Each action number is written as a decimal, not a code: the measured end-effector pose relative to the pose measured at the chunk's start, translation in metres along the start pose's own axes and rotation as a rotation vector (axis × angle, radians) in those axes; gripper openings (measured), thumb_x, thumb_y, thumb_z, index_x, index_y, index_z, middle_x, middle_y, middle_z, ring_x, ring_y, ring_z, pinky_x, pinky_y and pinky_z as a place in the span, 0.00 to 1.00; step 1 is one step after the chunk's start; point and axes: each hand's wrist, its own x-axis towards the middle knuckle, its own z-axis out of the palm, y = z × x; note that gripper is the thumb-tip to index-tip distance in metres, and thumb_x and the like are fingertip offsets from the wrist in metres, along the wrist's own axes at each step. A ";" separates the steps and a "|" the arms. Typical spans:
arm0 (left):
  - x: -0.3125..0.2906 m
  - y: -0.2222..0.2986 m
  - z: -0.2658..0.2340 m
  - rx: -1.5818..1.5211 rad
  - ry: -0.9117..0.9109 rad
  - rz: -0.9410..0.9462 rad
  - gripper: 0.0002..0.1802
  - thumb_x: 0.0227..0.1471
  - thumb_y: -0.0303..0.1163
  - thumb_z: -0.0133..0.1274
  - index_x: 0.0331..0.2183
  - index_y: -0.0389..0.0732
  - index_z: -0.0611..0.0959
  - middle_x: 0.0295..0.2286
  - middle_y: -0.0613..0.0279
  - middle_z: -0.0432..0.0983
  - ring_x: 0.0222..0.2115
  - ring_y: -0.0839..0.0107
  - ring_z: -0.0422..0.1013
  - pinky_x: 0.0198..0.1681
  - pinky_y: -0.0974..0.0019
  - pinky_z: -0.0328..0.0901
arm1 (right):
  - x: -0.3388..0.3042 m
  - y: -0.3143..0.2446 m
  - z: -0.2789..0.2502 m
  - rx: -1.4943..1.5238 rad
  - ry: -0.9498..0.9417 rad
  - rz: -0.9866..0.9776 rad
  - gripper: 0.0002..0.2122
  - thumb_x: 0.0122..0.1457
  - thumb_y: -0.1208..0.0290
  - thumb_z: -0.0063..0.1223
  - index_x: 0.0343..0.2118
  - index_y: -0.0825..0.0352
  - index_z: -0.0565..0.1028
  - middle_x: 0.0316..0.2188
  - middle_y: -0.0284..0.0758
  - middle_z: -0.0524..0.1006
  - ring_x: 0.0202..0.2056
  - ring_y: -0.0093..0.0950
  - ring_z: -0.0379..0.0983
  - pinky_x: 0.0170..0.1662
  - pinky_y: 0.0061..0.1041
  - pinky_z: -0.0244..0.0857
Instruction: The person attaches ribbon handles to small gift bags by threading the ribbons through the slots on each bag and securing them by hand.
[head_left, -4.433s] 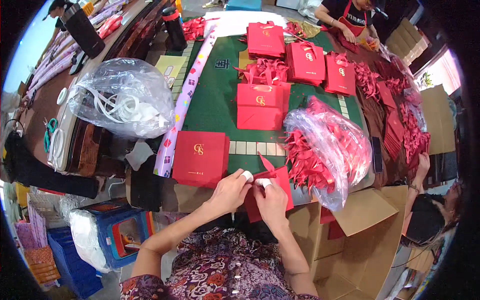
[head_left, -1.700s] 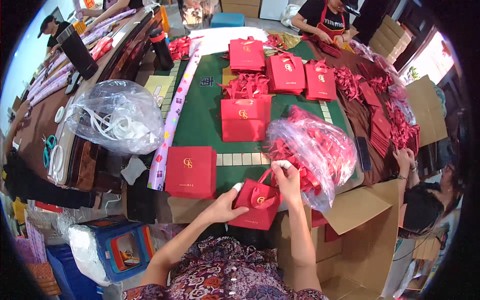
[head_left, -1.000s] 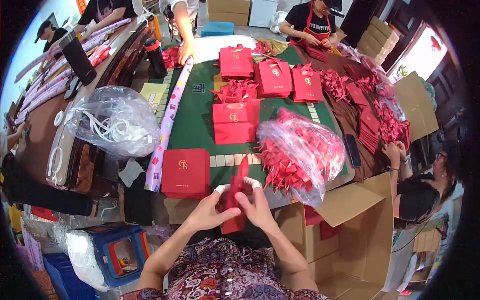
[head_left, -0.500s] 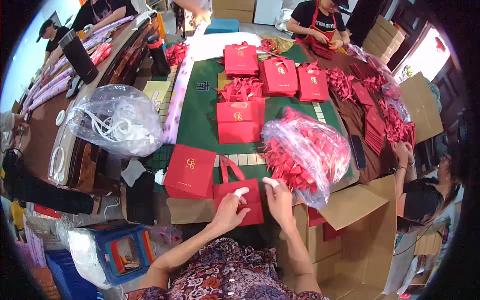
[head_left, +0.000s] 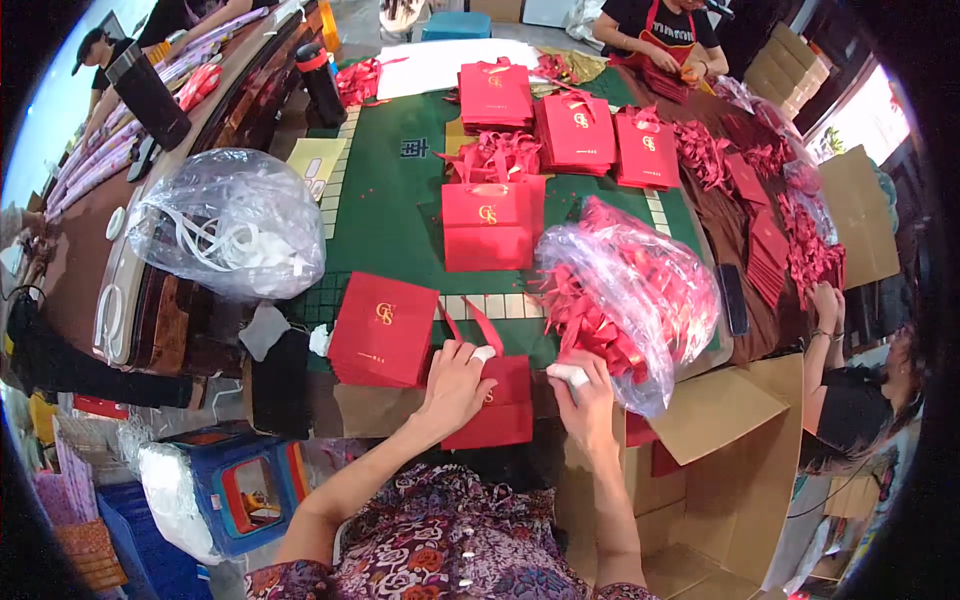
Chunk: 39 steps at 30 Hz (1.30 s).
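Left hand [head_left: 457, 388]: half open, laid over the red bag [head_left: 510, 422].
Right hand [head_left: 588, 398]: fingers bent beside the ribbons [head_left: 592, 332]; cannot tell whether gripping any.
Bag: at the table [head_left: 390, 225] edge, just right of the stack [head_left: 382, 332].

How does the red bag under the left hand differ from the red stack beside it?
The red bag shows a ribbon handle beyond its top edge; the red stack shows none. The left hand partly covers the bag's gold emblem, while the stack's is fully visible. The bag appears single; the stack has several layers. Both are red with a gold emblem.
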 end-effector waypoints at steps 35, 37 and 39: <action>0.005 0.010 -0.013 -0.303 0.063 -0.085 0.13 0.45 0.25 0.60 0.37 0.42 0.83 0.28 0.61 0.81 0.33 0.59 0.70 0.42 0.57 0.59 | -0.001 -0.040 0.052 0.025 -0.034 0.324 0.06 0.51 0.74 0.64 0.31 0.65 0.79 0.29 0.40 0.80 0.30 0.39 0.76 0.36 0.36 0.68; 0.004 0.010 -0.012 -0.320 0.058 -0.093 0.12 0.45 0.25 0.60 0.36 0.42 0.82 0.28 0.61 0.81 0.33 0.59 0.71 0.42 0.57 0.59 | -0.003 -0.041 0.052 0.153 0.001 0.405 0.06 0.51 0.75 0.64 0.32 0.65 0.79 0.29 0.40 0.80 0.31 0.39 0.77 0.35 0.35 0.69; 0.002 0.012 -0.012 -0.336 0.055 -0.103 0.12 0.45 0.25 0.60 0.36 0.42 0.82 0.28 0.61 0.81 0.33 0.59 0.71 0.42 0.57 0.59 | -0.004 -0.043 0.053 0.173 0.002 0.433 0.06 0.51 0.75 0.64 0.32 0.65 0.79 0.29 0.40 0.81 0.31 0.38 0.77 0.35 0.34 0.69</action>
